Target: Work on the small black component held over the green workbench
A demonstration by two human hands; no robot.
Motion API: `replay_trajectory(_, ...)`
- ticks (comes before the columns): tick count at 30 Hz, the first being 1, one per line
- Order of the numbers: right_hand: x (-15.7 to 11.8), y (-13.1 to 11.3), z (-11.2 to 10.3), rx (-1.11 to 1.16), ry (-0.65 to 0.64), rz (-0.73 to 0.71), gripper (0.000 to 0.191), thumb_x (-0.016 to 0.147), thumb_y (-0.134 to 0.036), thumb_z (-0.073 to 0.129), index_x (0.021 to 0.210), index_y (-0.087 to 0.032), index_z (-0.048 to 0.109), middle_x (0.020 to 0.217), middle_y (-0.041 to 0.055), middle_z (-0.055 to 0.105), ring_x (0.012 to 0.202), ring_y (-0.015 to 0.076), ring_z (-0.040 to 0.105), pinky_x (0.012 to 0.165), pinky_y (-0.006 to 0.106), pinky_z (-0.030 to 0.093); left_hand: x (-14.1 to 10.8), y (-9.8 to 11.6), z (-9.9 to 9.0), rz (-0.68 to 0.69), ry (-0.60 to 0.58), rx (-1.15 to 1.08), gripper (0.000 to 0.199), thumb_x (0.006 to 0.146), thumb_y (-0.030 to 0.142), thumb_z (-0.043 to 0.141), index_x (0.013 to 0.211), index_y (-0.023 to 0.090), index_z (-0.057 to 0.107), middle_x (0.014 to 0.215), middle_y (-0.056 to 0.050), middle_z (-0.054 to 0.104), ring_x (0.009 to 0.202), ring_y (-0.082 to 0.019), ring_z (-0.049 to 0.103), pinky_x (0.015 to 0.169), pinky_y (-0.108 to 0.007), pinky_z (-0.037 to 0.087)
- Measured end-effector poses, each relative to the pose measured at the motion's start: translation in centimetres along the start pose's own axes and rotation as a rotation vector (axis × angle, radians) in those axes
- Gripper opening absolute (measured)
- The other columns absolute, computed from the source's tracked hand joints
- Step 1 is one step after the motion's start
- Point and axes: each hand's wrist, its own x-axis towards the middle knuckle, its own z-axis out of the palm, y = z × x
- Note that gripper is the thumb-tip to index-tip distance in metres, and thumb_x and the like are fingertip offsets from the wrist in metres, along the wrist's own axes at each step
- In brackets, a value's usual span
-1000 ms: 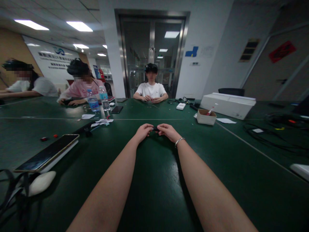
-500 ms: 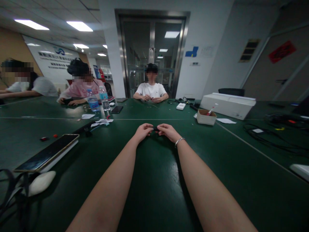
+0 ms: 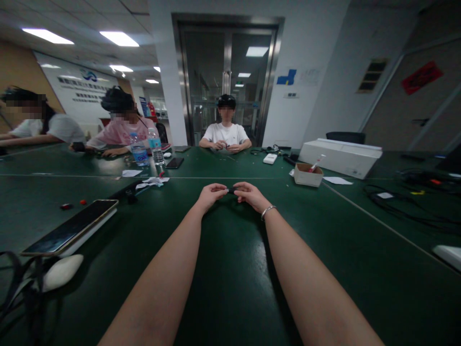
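Note:
Between my two hands is a small dark object [image 3: 231, 191], short and narrow, with a lighter bit at its left end; its kind is too small to make out. My left hand [image 3: 212, 196] pinches the left end between thumb and fingers. From the other side, my right hand [image 3: 251, 196] grips the right end, fingers closed; a silver bracelet [image 3: 267, 211] circles that wrist. Both hands are just over the green table [image 3: 230, 269], forearms stretched forward. Fingers hide part of the object.
At left lie a phone [image 3: 77, 226] on a white box, a white rounded item [image 3: 64, 273] with black straps and crumpled paper [image 3: 153, 181]. Water bottles [image 3: 139, 151] stand beyond. A small carton [image 3: 308, 175] and a long white box [image 3: 340, 157] sit right. Several people sit around the table.
My hands have drawn slightly apart, and more of the dark object shows between them. The person in pink at left has shifted a hand outward with a dark item.

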Motion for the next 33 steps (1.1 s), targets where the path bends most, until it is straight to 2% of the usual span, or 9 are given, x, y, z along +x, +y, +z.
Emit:
replay_trajectory(3,-0.11,-0.23,0.12,0.034,0.014,-0.024,0.059,0.062,-0.013,0.078,0.114,-0.024,0.053,0.084,-0.0019,0.065,0.051,0.0059,0.059,0.053,0.019,0.053,-0.1,0.19,0.1,-0.019,0.021,-0.04,0.037,0.052,0.025,0.081,0.083,0.012,0.067,0.08,-0.005,0.068,0.076,-0.013,0.061,0.077,-0.029,0.047)
replay_trajectory(8,0.23,-0.16,0.23,-0.079,0.0,0.039,0.023,0.082,-0.033,0.062,0.096,-0.014,0.059,0.068,0.0029,0.066,0.04,0.0054,0.051,0.041,0.018,0.045,-0.26,0.45,0.14,-0.045,0.024,-0.06,0.037,0.05,0.022,0.082,0.083,0.011,0.068,0.08,-0.006,0.068,0.077,-0.013,0.061,0.079,-0.03,0.047)
replay_trajectory(9,0.23,-0.15,0.19,-0.075,-0.014,0.02,0.023,0.081,-0.028,0.064,0.099,-0.015,0.059,0.073,0.0028,0.067,0.04,0.0046,0.05,0.041,0.017,0.045,-0.27,0.47,0.13,-0.047,0.03,-0.065,0.037,0.05,0.022,0.082,0.083,0.011,0.068,0.08,-0.006,0.068,0.077,-0.013,0.061,0.079,-0.03,0.047)
replay_trajectory(13,0.07,-0.18,0.13,-0.005,0.004,-0.031,0.055,0.069,-0.015,0.073,0.118,-0.024,0.051,0.093,0.0012,0.066,0.049,0.0047,0.057,0.049,0.018,0.051,-0.27,0.47,0.11,-0.034,0.039,-0.094,0.038,0.049,0.022,0.083,0.082,0.011,0.068,0.08,-0.006,0.069,0.077,-0.013,0.062,0.08,-0.03,0.048)
replay_trajectory(17,0.15,-0.13,0.23,-0.089,0.003,0.036,0.025,0.081,-0.03,0.063,0.101,-0.015,0.057,0.074,0.0033,0.065,0.042,0.0055,0.052,0.043,0.018,0.047,-0.29,0.47,0.13,-0.042,0.039,-0.099,0.04,0.047,0.023,0.084,0.081,0.011,0.069,0.079,-0.006,0.069,0.075,-0.014,0.062,0.08,-0.031,0.048)
replay_trajectory(22,0.19,-0.02,0.09,-0.023,-0.034,-0.029,0.053,0.068,-0.018,0.075,0.114,-0.023,0.05,0.093,0.001,0.066,0.049,0.0047,0.057,0.049,0.018,0.051,-0.28,0.44,0.18,-0.045,0.036,-0.106,0.039,0.047,0.025,0.084,0.08,0.01,0.069,0.079,-0.007,0.069,0.074,-0.014,0.062,0.08,-0.031,0.049)
replay_trajectory(26,0.22,0.04,0.08,-0.071,-0.024,0.022,0.026,0.081,-0.028,0.063,0.103,-0.016,0.056,0.079,0.0029,0.065,0.043,0.0049,0.053,0.045,0.018,0.048,-0.23,0.41,0.18,-0.052,0.04,-0.125,0.036,0.049,0.022,0.083,0.08,0.01,0.07,0.077,-0.007,0.069,0.071,-0.013,0.062,0.079,-0.031,0.049)
replay_trajectory(30,0.27,0.06,0.09,-0.04,-0.001,-0.026,0.052,0.07,-0.016,0.071,0.117,-0.024,0.05,0.098,0.0024,0.064,0.049,0.0046,0.058,0.049,0.019,0.051,-0.25,0.52,0.21,-0.057,0.052,-0.145,0.033,0.05,0.019,0.083,0.079,0.01,0.07,0.075,-0.006,0.069,0.07,-0.012,0.062,0.078,-0.03,0.05)
replay_trajectory(33,0.35,0.1,0.11,-0.046,0.034,0.016,0.037,0.078,-0.025,0.065,0.112,-0.019,0.053,0.087,0.0038,0.064,0.048,0.0062,0.058,0.046,0.019,0.05,-0.3,0.63,0.26,-0.059,0.056,-0.156,0.032,0.05,0.018,0.083,0.079,0.01,0.069,0.074,-0.006,0.069,0.07,-0.012,0.062,0.078,-0.03,0.05)
